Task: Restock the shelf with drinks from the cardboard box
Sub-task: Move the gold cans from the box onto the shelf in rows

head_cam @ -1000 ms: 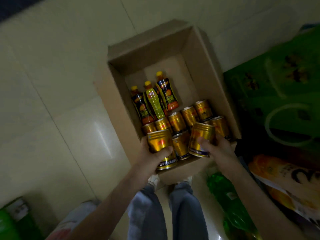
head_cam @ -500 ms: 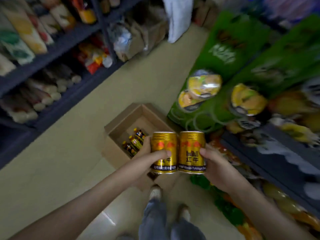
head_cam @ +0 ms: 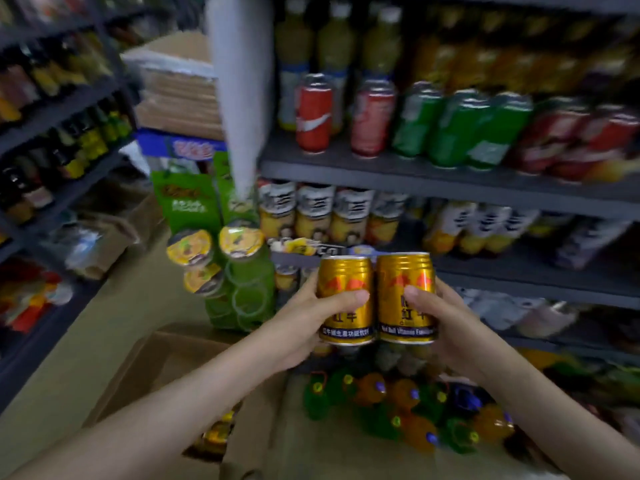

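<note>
Head view: two gold ribbed metal cans are held upright at centre, touching side by side. The left can (head_cam: 346, 299) is clamped in the left hand (head_cam: 304, 329) and the right can (head_cam: 405, 296) in the right hand (head_cam: 448, 327), thumbs curled across each front. The dark shelf (head_cam: 381, 169) at 12 o'clock carries two red cans (head_cam: 314, 114) and three green cans (head_cam: 457, 129), a white post (head_cam: 242, 98) stands at 11 o'clock, and the open cardboard box (head_cam: 152, 368) sits at 7 o'clock, its contents blurred.
</note>
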`<state>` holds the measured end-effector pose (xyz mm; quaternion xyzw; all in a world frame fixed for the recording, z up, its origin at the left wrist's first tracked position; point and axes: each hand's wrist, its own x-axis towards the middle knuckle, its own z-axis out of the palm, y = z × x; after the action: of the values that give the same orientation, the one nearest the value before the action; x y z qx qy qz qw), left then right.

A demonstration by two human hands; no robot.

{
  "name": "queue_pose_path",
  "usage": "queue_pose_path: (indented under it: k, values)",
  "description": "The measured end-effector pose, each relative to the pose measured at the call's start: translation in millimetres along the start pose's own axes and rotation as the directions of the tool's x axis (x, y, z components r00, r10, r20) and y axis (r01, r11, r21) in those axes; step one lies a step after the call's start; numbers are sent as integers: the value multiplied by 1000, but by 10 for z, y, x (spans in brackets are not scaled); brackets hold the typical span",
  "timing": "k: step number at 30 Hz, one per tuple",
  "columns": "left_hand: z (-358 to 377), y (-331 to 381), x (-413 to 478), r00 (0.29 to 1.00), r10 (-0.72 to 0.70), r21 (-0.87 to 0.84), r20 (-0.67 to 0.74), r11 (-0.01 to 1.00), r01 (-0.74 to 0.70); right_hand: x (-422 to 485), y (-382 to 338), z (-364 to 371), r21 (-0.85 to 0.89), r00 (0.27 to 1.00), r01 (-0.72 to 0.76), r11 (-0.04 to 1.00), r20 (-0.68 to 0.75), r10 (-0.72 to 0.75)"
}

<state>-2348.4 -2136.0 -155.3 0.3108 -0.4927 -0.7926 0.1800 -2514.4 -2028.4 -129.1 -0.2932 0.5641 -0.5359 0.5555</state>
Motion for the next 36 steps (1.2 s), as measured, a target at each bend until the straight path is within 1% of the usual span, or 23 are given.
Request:
queue_pose_path:
  k: [3,6,10,13,18,22,26,29,33,36]
  values:
    - [965,98,218,996,59,88,64,994,-64,-554,-241,-739,-13,979,141,990,-149,-142]
    - [1830,286,376,978,118,194,169,969,-151,-1034,-514,-1370,-36,924,250,968,-290,-249]
    - [2703,585,563,954,175,285,243,927,-243,-1465,-895,-1988,-68,866,354,933,-353,-354]
    - [3207,819,702,930,216,331,297,891,-312,-1645,-1175,-2344,-107,814,421,901,-392,-428]
    - [3828,1236,930,871,329,392,366,794,-465,-1747,-1671,-2910,-194,741,525,829,-376,-557]
    - [4186,1635,1149,792,441,360,423,720,-593,-1698,-2179,-3290,-295,680,580,760,-339,-650]
    - [4454,2028,1418,712,582,305,392,649,-697,-1579,-2708,-3589,-374,615,618,692,-318,-721]
    - [4605,2299,1603,669,640,277,377,612,-741,-1491,-3067,-3817,-463,598,604,649,-275,-753]
    - [4737,2571,1849,666,670,333,329,577,-745,-1323,-3471,-4227,-527,600,564,636,-268,-754]
    - [4725,2668,2032,702,655,409,280,580,-704,-1121,-3696,-4509,-551,627,525,649,-265,-732]
